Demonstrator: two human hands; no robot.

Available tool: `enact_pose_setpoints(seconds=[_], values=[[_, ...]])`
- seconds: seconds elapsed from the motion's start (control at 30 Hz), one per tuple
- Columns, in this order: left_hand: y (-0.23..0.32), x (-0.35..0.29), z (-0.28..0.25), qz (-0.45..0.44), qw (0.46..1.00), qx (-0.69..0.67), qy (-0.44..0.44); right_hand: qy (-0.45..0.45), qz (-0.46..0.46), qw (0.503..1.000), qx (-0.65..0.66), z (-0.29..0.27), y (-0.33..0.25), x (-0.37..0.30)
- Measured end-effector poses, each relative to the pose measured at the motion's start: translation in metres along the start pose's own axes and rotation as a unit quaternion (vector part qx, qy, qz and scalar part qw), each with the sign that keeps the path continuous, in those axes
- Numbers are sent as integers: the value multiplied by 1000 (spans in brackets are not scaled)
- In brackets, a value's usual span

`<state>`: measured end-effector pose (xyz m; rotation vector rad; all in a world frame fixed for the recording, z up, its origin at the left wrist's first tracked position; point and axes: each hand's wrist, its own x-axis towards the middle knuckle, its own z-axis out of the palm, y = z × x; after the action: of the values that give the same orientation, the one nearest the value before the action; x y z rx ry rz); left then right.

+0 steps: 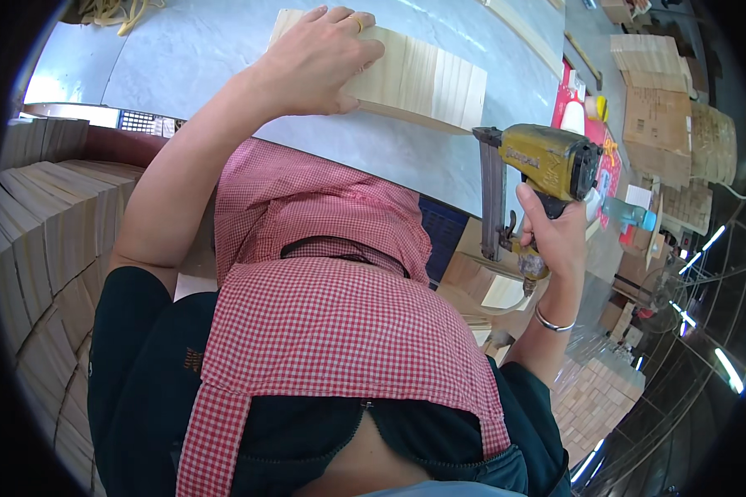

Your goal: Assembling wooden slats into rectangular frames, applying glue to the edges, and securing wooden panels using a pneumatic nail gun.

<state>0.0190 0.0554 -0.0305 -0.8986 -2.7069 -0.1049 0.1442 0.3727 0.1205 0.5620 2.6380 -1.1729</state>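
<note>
On the pale grey worktop (191,54) lies a long, pale wooden block (427,80) with straight grain stripes. My left hand (319,62) grips its left part, fingers over the top and thumb along the near side. Just off the block's right end, a yellow and black pneumatic nail gun (547,157) is held in my right hand (559,236), which is wrapped round the handle. The gun's nose is close to the block's end corner; whether they touch I cannot tell. An air hose fitting shows below the handle.
Stacked wooden boards (50,215) rise beside my left arm. Past the worktop's right edge are a bottle with a blue cap (630,214), a red patterned sheet and cardboard boxes (656,124). Yellowish straps (128,15) lie at the far left. Thin wooden strips (526,37) lie at the back.
</note>
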Motion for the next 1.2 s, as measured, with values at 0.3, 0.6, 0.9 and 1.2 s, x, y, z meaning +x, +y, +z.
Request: enact_pose_setpoints(seconds=[0.3, 0.6, 0.9, 1.2], values=[[14, 2, -39, -33, 997, -72, -16, -2, 22, 1000, 4, 3, -2, 1], [31, -1, -23, -70, 992, -103, 2, 46, -32, 998, 18, 10, -7, -4], [56, 9, -12, -77, 988, -88, 99, -18, -22, 1000, 6, 23, -20, -4], [56, 7, -11, -75, 986, -98, 108, -17, -6, 1000, -2, 30, -23, -5]])
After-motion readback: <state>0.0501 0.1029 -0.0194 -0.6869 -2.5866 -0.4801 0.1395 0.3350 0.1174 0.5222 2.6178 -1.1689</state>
